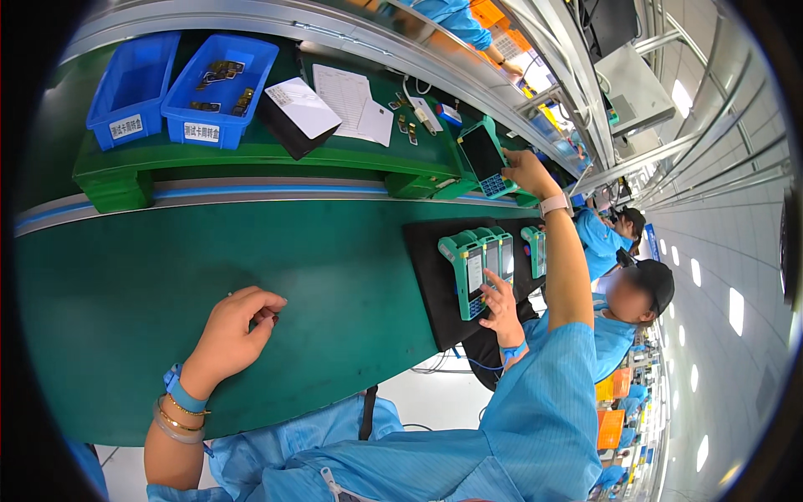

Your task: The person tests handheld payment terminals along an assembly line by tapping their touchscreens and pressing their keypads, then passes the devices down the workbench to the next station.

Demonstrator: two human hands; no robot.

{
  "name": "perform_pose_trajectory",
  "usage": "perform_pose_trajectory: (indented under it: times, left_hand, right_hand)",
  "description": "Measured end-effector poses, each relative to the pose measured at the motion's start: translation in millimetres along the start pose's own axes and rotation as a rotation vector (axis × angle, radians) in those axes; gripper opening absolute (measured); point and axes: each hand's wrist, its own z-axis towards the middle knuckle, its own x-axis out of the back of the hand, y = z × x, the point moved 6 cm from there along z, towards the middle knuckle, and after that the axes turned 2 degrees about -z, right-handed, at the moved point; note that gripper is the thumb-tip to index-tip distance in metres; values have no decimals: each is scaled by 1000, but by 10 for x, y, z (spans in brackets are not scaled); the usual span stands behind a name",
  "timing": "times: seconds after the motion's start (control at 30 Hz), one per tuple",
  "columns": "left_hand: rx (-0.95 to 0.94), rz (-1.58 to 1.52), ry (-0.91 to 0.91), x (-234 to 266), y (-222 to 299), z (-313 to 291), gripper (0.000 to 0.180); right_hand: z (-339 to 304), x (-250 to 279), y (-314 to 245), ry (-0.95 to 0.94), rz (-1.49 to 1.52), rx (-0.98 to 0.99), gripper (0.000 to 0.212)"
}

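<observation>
We're working at a long green counter (pixel 125 293), with a raised green shelf (pixel 251 159) running along its far side. A black mat (pixel 427 284) is lying on the counter to our right. Up on the shelf, two blue bins (pixel 176 79) are sitting side by side. The right one is holding small dark parts; we can't see any in the left one. Just beside them, a dark tray with a white sheet (pixel 299 113) is leaning at an angle, next to some loose papers (pixel 351 100).

A row of teal handheld terminals (pixel 481 263) is standing packed together on the mat, and a co-worker's hand (pixel 502 308) with a blue wrist strap is touching the nearest one. Our right arm is crossing right over that mat, partly blocking it. Our right hand (pixel 527 171) is wrapping its fingers around another teal terminal (pixel 485 155) at the shelf's edge.

Our left hand (pixel 238 326) is resting on bare counter, well apart from the mat. Its fingers are curling in narrow and pinching a small dark piece (pixel 273 316) that's too tiny to make out.
</observation>
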Motion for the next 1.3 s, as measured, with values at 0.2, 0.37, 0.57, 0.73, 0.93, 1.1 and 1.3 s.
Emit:
perform_pose_trajectory:
  times: [0.2, 0.37, 0.57, 0.73, 0.93, 1.1, 1.3]
  left_hand:
    - [24, 3, 9, 0, -13, 0, 21]
    - [28, 22, 2, 14, 16, 15, 21]
    - [52, -12, 7, 10, -33, 15, 22]
    - [54, -22, 3, 3, -15, 26, 22]
    - [51, 1, -14, 5, -9, 10, 25]
    - [35, 28, -9, -5, 26, 21, 23]
    - [28, 25, -3, 15, -6, -5, 25]
  right_hand:
    - [-3, 5, -54, -11, 6, -25, 54]
    - [5, 5, -25, -22, -69, -61, 52]
    - [-653, -613, 236, 135, -7, 196, 54]
    - [-2232, -1421, 425, 460, 34, 610, 52]
    - [-2190, -1453, 634, 401, 48, 548, 52]
    - [-2192, -1465, 911, 416, 24, 438, 51]
    - [-2154, -1548, 1091, 437, 11, 311, 51]
